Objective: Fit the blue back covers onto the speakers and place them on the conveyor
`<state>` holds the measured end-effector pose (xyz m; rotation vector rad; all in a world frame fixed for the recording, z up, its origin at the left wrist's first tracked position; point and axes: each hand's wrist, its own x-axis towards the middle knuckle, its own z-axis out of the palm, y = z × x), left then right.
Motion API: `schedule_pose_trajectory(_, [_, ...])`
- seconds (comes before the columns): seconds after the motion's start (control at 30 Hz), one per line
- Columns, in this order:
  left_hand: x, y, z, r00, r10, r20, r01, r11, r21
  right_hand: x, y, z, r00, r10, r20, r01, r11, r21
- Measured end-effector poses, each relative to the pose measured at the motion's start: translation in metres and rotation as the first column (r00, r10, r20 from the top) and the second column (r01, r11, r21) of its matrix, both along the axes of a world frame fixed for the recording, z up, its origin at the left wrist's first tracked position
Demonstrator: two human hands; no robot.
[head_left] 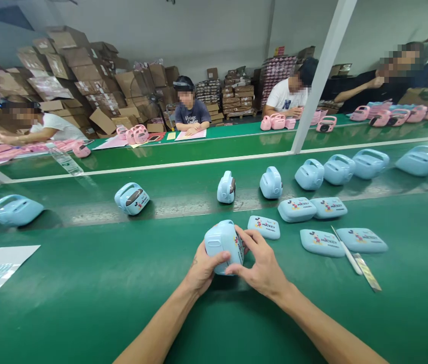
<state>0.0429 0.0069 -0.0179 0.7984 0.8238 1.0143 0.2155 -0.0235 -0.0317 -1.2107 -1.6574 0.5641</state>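
Between my hands, just above the green bench, is a light blue plastic case with a handle [219, 242], its printed front panel turned to the right. My left hand [203, 268] is wrapped round its left side and underside, thumb on the near face. The fingers of my right hand [261, 263] press on the printed panel side, with the thumb at the lower edge. A loose printed Mickey panel [265, 227] lies just beyond my right hand. Farther right are two more flat panels [322, 242] and a small group of stacked panels [297, 209].
Several blue handled cases [132, 198] stand along the strip beyond the bench [85, 303]. A white-handled pointed tool [350, 255] and a metallic strip [367, 273] lie at right. A printed sheet [1, 273] lies left. Co-workers sit opposite with pink cases [137, 134]; a white post [323, 76] rises between.
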Motion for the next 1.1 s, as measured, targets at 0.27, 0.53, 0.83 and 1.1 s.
schedule_pose_trajectory(0.27, [-0.007, 0.005, -0.008, 0.987, -0.063, 0.148, 0.078, 0.992, -0.097, 0.016, 0.004, 0.004, 0.961, 0.272, 0.051, -0.275, 0.957, 0.091])
schedule_pose_trajectory(0.53, [-0.006, 0.003, -0.010, 0.976, -0.096, 0.197, 0.118, 0.988, -0.099, 0.015, 0.005, -0.001, 0.981, 0.194, 0.032, -0.196, 0.975, 0.102])
schedule_pose_trajectory(0.83, [-0.008, 0.006, -0.013, 0.907, -0.131, 0.400, 0.231, 0.950, -0.212, 0.024, 0.006, 0.002, 0.920, 0.271, -0.282, -0.264, 0.962, 0.063])
schedule_pose_trajectory(1.1, [-0.014, 0.009, -0.016, 0.920, -0.130, 0.369, 0.210, 0.960, -0.186, 0.020, 0.004, 0.010, 0.953, 0.303, 0.002, -0.301, 0.946, 0.121])
